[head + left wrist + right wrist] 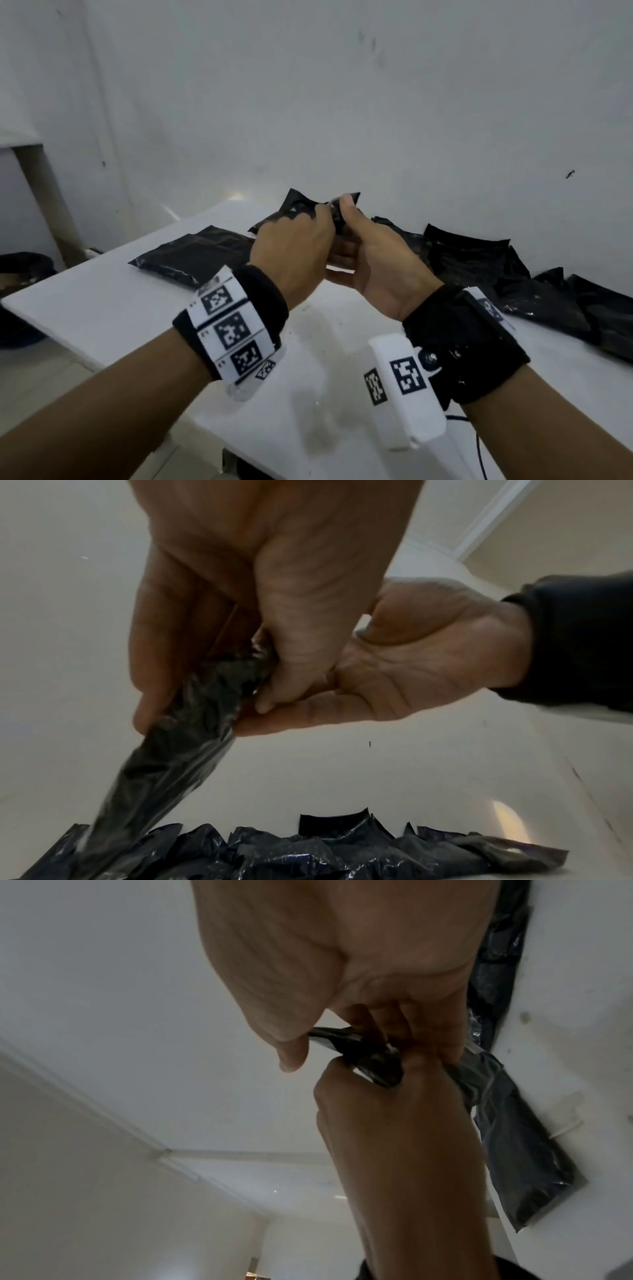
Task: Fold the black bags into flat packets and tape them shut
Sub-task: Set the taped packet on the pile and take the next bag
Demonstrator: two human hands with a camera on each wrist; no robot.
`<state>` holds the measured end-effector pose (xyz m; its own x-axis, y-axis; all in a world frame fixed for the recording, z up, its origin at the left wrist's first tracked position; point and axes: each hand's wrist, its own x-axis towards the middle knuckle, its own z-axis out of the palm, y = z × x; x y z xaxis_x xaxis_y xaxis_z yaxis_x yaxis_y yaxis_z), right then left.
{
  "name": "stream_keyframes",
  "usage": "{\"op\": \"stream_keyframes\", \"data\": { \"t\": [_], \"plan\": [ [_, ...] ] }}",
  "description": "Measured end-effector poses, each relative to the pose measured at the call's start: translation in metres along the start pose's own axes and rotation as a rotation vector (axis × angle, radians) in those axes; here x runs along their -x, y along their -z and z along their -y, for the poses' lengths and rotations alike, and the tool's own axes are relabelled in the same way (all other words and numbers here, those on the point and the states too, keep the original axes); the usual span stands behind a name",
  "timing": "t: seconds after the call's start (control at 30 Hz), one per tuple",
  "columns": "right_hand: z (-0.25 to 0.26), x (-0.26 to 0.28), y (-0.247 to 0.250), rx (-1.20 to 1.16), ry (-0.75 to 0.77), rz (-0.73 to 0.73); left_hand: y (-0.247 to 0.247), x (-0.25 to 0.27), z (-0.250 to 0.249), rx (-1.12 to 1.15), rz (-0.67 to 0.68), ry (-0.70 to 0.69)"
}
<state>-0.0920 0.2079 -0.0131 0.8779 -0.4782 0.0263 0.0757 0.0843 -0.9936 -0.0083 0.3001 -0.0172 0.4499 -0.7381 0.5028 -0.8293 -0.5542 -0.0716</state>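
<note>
Both hands, left hand [294, 240] and right hand [368, 260], pinch one black bag [308, 205] above the tabletop's [137, 308] far edge, mid-fold I'd guess, tape next.

left hand [294, 240] — raised, fingers curled, pinching | right hand [373, 260] — raised, thumb up, pinching

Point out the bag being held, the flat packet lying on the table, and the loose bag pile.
held bag [301, 205]: head view, crumpled upper part above the hands
flat packet [191, 255]: head view, middle of its top face
bag pile [479, 263]: head view, top bag's middle
</note>
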Motion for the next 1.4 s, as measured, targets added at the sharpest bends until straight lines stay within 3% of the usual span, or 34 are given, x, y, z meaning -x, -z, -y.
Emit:
{"op": "stream_keyframes", "data": {
  "t": [0.13, 0.2, 0.3, 0.37, 0.47, 0.57, 0.63, 0.7, 0.73, 0.8, 0.9, 1.1, 1.4],
  "plan": [
    [-0.008, -0.012, 0.007, -0.050, -0.005, -0.046, -0.010, 0.003, 0.001, -0.007, -0.011, -0.120],
    [-0.014, -0.018, 0.013, -0.074, 0.001, -0.121, -0.013, 0.006, 0.002, 0.047, 0.062, -0.206],
    [-0.022, -0.026, 0.020, -0.130, -0.014, -0.233, -0.014, 0.007, 0.013, 0.225, 0.286, -0.236],
    [-0.025, -0.031, 0.024, -0.183, -0.042, -0.256, -0.019, 0.004, 0.030, 0.472, 0.293, -0.208],
    [-0.024, -0.038, 0.027, -0.287, -0.078, -0.285, -0.034, -0.006, 0.062, 0.781, 0.118, -0.068],
    [-0.015, -0.041, 0.030, -0.333, -0.141, -0.230, -0.051, -0.022, 0.094, 1.020, 0.022, 0.295],
    [-0.008, -0.043, 0.033, -0.353, -0.172, -0.167, -0.061, -0.031, 0.116, 1.312, 0.186, 0.580],
    [0.001, -0.050, 0.034, -0.337, -0.178, -0.123, -0.062, -0.031, 0.135, 1.530, 0.509, 0.765],
    [0.005, -0.055, 0.034, -0.315, -0.178, -0.114, -0.061, -0.029, 0.142, 1.614, 0.625, 0.781],
    [0.010, -0.067, 0.033, -0.270, -0.193, -0.111, -0.064, -0.026, 0.150, 1.772, 0.727, 0.681],
    [0.013, -0.087, 0.030, -0.220, -0.250, -0.107, -0.071, -0.030, 0.157, 1.937, 0.696, 0.521],
    [0.007, -0.137, 0.018, -0.064, -0.292, -0.163, -0.071, -0.057, 0.160, 2.040, 0.564, 0.530],
    [-0.013, -0.233, 0.018, 0.050, -0.425, -0.115, -0.103, -0.114, 0.198, 1.727, 0.559, 0.887]
  ]
}}
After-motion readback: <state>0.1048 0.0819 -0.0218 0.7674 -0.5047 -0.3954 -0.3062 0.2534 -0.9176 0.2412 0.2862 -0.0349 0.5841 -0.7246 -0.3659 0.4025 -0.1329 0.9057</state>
